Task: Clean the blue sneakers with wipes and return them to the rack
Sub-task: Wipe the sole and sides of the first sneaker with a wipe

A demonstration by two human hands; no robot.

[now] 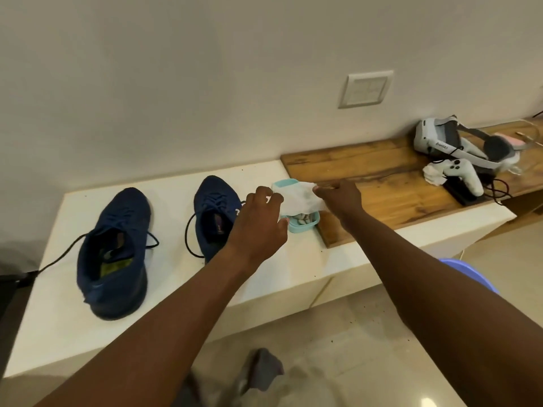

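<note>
Two bare forearms reach in from the lower edge over the white desk (58, 333); left hand (258, 218) and right hand (338, 198) hold a white wipe (299, 198) stretched between them, left fingers curled on its left edge, right fingers pinching its right corner, just above an open teal box (305, 227) with pale rolled pieces inside. Both blue sneakers sit on the desk, toes to the wall, laces loose: nearer sneaker (114, 254) well apart from the hands, farther sneaker (214, 212) partly behind the left wrist. Beyond the box, a wooden board (382, 177) carries a white headset (440, 139) and a controller (467, 174).
</note>
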